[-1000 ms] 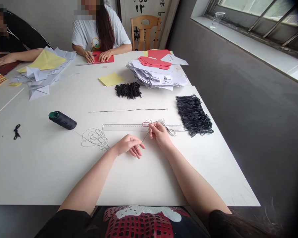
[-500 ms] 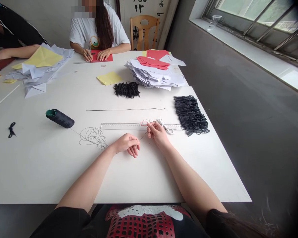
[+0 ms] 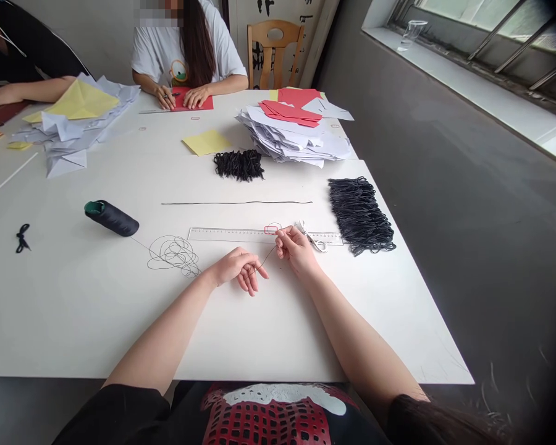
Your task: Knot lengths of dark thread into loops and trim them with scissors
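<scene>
Thread [image 3: 270, 254] runs from right hand [image 3: 297, 250], fingertips pinching it, to left hand [image 3: 237, 267], fingers loosely parted.

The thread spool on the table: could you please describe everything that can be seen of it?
The thread spool is nearly black and roughly cylindrical, covered by smoothly wound thread. It lies on its side on the white table, slanting, with its green, hollow-looking end toward the left. From near its other end, a fine strand runs to the loose thread loops. It rests apart from the clear ruler.
</scene>
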Available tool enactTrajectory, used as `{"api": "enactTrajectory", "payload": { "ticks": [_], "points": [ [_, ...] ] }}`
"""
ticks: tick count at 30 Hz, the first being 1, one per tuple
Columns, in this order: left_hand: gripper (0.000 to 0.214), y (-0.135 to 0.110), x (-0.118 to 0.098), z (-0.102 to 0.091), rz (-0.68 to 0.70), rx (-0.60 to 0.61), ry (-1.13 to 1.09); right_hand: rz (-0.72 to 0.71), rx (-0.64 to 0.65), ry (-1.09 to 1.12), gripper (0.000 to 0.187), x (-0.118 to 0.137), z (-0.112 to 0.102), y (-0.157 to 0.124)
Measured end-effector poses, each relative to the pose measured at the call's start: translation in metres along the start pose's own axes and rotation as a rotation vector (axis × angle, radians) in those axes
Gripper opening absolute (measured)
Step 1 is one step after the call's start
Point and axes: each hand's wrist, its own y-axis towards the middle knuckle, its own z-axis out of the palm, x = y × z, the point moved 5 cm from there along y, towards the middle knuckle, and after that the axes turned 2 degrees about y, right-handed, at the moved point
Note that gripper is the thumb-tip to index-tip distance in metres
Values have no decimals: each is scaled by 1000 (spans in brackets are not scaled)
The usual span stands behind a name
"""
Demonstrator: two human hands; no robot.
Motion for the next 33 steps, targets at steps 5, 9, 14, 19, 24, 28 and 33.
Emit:
{"api": "enactTrajectory", "payload": {
  "ticks": [5,9,14,19,24,28,33],
  "points": [
    [47,0,-1,1,-12,-7,6,-3,-5,-2,40,0,-1,1],
    [46,-3,-6,3,-26,-19,0,-4,4,-3,40,0,0,1],
    [45,-4,-6,3,-21,-15,-13,-3,16,-1,39,-2,0,1],
    [46,-2,-4,2,-17,-3,-14,-3,13,-3,38,-1,0,1],
    [46,-1,-2,1,-23,-11,-25,-3,13,-9,37,1,1,1],
    [47,0,-1,1,-29,-15,-30,-30,1,-13,36,3,2,0],
    [53,-15,-11,-4,-107,-102,99,-134,-46,-16,34,14,3,-7]
  ]
}}
